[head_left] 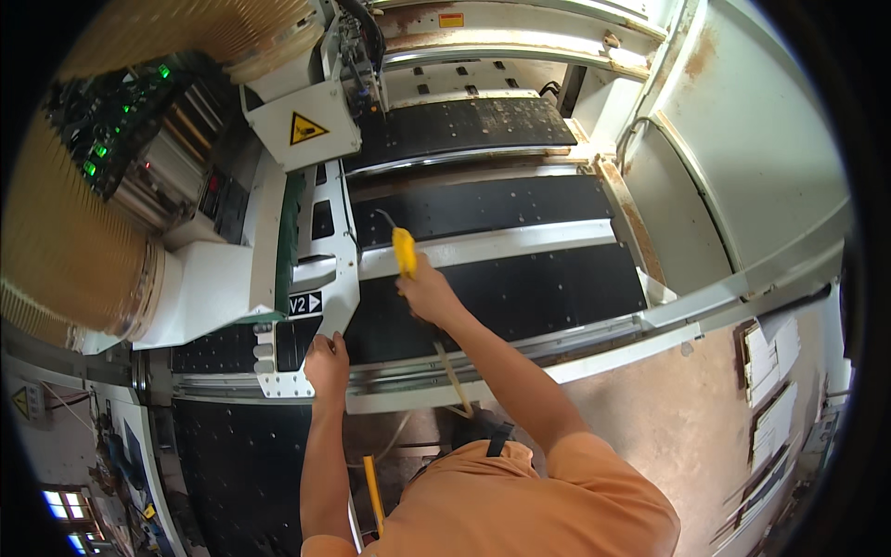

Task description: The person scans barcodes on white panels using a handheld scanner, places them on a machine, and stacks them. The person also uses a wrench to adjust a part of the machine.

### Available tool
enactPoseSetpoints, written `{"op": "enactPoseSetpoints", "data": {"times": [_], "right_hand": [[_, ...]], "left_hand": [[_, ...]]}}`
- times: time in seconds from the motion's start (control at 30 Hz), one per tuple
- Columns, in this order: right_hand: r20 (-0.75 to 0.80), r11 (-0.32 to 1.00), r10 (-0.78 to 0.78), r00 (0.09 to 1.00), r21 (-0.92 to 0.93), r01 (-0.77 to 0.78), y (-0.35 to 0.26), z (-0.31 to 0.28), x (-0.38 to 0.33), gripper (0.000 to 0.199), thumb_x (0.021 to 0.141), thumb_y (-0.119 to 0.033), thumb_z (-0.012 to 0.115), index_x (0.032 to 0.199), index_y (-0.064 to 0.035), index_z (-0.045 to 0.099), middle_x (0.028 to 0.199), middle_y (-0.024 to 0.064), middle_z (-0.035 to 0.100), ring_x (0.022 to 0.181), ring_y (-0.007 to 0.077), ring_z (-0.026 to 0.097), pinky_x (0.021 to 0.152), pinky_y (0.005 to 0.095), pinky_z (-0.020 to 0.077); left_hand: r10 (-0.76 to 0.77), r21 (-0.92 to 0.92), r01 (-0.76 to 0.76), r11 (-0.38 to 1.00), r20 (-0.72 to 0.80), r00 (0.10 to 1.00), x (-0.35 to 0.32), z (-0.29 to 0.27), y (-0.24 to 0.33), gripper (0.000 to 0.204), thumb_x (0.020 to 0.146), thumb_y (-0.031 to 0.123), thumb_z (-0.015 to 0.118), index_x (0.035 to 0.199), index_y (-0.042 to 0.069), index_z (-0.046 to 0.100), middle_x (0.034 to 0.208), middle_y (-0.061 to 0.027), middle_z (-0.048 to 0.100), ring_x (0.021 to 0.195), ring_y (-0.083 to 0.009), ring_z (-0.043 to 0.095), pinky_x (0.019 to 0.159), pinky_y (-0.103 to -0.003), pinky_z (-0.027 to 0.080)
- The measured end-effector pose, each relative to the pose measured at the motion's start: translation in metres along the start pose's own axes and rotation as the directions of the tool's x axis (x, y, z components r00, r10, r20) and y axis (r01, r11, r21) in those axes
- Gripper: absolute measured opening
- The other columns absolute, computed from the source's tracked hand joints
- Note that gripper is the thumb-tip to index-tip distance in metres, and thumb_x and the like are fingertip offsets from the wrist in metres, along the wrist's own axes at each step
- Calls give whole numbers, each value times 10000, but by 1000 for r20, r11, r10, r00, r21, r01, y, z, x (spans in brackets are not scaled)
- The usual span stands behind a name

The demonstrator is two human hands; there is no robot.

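Two bare hands reach over a big white machine point(492, 243). The right hand point(429, 290) is wrapped around a yellow tool point(404, 249) with a thin, bent tip point(385, 218), held out above the long black boards point(520, 297). That hand covers the back end of the tool, so I can't see all of it. A pale hose point(453, 379) hangs lower down, but I can't tell if it joins the tool. The left hand point(327, 366) has its fingers curled by the bottom of a white metal plate point(346, 278). I can't tell if it grips the plate or just touches it. Fat, ribbed tubes point(79, 241) are cut off at the side. The person's orange shirt point(548, 501) hides some floor point(687, 418).
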State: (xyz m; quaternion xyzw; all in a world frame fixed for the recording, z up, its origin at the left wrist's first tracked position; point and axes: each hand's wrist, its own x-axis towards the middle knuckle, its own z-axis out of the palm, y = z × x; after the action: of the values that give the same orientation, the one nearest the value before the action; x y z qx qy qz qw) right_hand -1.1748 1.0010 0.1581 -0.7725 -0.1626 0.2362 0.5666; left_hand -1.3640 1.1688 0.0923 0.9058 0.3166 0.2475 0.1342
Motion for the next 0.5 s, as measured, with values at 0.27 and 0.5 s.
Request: {"op": "enactPoseSetpoints", "data": {"times": [0.27, 0.5], "right_hand": [[-51, 996, 85, 995, -24, -87, -14, 10, 158, 344, 888, -96, 482, 1145, 125, 421, 882, 335, 675, 687, 408, 717, 693, 459, 584], [-230, 950, 277, 933, 209, -230, 21, -32, 185, 362, 932, -137, 526, 1181, 88, 391, 908, 289, 659, 625, 336, 684, 581, 432, 564]], "left_hand": [[-4, 228, 32, 973, -118, 993, 3, 34, -31, 247, 948, 240, 629, 830, 46, 533, 788, -169, 647, 612, -402, 658, 471, -479, 545], [-36, 217, 55, 975, -90, 995, 4, 31, -28, 214, 938, 198, 635, 846, 27, 546, 794, -184, 653, 612, -403, 656, 482, -476, 542]]}}
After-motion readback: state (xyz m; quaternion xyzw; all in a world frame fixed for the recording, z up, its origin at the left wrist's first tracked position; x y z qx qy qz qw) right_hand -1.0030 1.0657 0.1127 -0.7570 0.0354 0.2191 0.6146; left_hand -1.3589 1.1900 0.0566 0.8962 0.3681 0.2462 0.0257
